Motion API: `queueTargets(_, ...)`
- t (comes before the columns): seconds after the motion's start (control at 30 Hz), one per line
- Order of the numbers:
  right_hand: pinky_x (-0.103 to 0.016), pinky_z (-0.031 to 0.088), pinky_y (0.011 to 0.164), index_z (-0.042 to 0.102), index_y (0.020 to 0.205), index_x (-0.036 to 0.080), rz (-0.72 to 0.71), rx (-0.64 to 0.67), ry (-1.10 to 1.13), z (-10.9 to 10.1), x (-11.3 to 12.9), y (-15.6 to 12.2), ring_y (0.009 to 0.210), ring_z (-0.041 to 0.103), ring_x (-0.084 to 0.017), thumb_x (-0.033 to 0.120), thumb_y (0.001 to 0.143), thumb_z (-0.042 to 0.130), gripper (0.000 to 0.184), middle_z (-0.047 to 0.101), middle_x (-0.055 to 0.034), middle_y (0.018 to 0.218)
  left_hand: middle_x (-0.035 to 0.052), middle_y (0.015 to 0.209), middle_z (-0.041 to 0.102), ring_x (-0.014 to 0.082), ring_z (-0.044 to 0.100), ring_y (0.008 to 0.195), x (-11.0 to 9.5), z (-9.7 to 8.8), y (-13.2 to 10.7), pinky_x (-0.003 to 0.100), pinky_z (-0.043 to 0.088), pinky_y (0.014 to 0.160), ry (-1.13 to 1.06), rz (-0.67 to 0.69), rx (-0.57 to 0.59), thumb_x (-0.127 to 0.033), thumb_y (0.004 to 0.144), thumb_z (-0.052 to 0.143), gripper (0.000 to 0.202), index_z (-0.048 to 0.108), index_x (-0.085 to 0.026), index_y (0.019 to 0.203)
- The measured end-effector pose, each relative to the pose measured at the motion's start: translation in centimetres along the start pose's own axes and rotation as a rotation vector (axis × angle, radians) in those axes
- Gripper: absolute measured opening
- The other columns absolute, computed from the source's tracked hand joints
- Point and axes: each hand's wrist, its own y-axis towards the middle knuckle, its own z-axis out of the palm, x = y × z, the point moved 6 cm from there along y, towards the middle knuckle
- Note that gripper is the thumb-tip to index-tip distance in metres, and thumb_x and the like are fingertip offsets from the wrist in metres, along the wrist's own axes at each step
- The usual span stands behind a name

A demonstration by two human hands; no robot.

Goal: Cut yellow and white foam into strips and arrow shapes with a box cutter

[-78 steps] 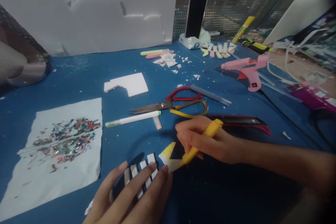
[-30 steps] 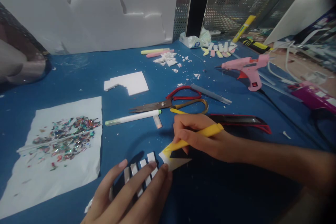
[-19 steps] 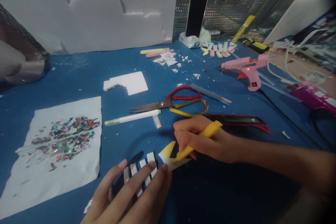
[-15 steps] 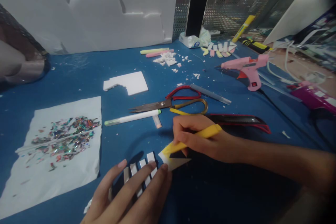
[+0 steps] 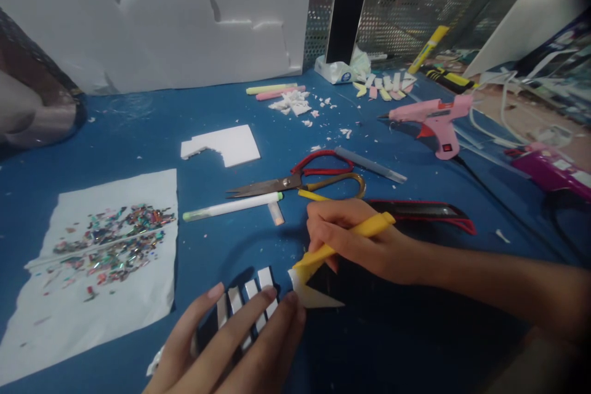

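Note:
My right hand (image 5: 355, 240) grips a yellow highlighter (image 5: 373, 225) like a pen, its tip down at the edge of a small pointed white piece (image 5: 318, 298). The piece looks like foam board and has some yellow near the tip. My left hand (image 5: 231, 345) lies with its fingers spread and stretched out, the fingertips at the left edge of that piece. Several narrow white strips (image 5: 266, 278) lie in a row under and between the left fingers. Part of the strips is hidden by those fingers.
Beyond my hands lie scissors (image 5: 289, 183), a white marker (image 5: 233, 206) and a red-black cutter (image 5: 420, 209). Shiny bits cover a white sheet (image 5: 152, 301) at left. A cut white board (image 5: 240, 141), a pink glue gun (image 5: 429, 117) and a propped phone (image 5: 345, 24) stand farther back.
My right hand and the highlighter have shifted slightly right. The pointed white piece has moved a little right and toward me. My left hand stays almost still.

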Motion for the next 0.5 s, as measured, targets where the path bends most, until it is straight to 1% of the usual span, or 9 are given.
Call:
queueTargets(0.1,-0.017,0.042,0.054,0.055,0.078,0.012,-0.019,0.002,0.062,0.04,0.11,-0.07,0.059,0.053,-0.006,0.032,0.097,0.046,0.029,0.051,0.0020,0.069,-0.0074,0.117,0.066,0.0113,0.056,0.108,-0.11,0.03,-0.04,0.041,0.021,0.118,0.002,-0.002,0.007,-0.013,0.088,0.057,0.028,0.066,-0.026,0.112)
queueTargets(0.23,-0.018,0.046,0.059,0.055,0.093,0.013,-0.029,-0.006,0.158,-0.02,0.00,-0.12,0.066,0.056,-0.007,0.037,0.097,0.046,0.026,0.053,-0.0007,0.083,-0.0092,0.110,0.068,0.0102,0.057,0.104,-0.07,0.09,0.07,0.039,0.022,0.118,-0.002,-0.036,-0.012,-0.014,0.084,0.065,0.028,0.067,-0.025,0.110)
queueTargets(0.33,-0.017,0.046,0.061,0.055,0.104,0.015,-0.066,-0.019,0.166,-0.15,0.00,-0.10,0.071,0.057,-0.007,0.038,0.097,0.046,0.026,0.054,-0.0014,0.086,-0.0090,0.110,0.068,0.0106,0.057,0.104,0.01,0.04,0.00,0.040,0.022,0.118,0.010,-0.033,-0.027,-0.015,0.082,0.068,0.028,0.068,-0.027,0.107)
queueTargets(0.4,-0.017,0.045,0.060,0.054,0.109,0.015,-0.112,-0.030,0.139,-0.27,0.15,-0.11,0.074,0.058,-0.008,0.037,0.097,0.045,0.027,0.054,-0.0021,0.087,-0.0072,0.117,0.065,0.0123,0.055,0.110,0.05,0.09,-0.16,0.040,0.021,0.118,0.012,-0.006,0.011,-0.017,0.086,0.063,0.028,0.067,-0.028,0.110)
queueTargets(0.5,-0.018,0.044,0.060,0.055,0.110,0.015,-0.172,-0.065,0.066,-0.49,0.45,-0.29,0.076,0.058,-0.008,0.036,0.097,0.046,0.026,0.055,-0.0045,0.097,-0.0027,0.130,0.059,0.0164,0.047,0.126,0.32,0.20,-0.40,0.041,0.017,0.119,-0.002,0.013,0.112,-0.025,0.095,0.049,0.029,0.062,-0.026,0.120)
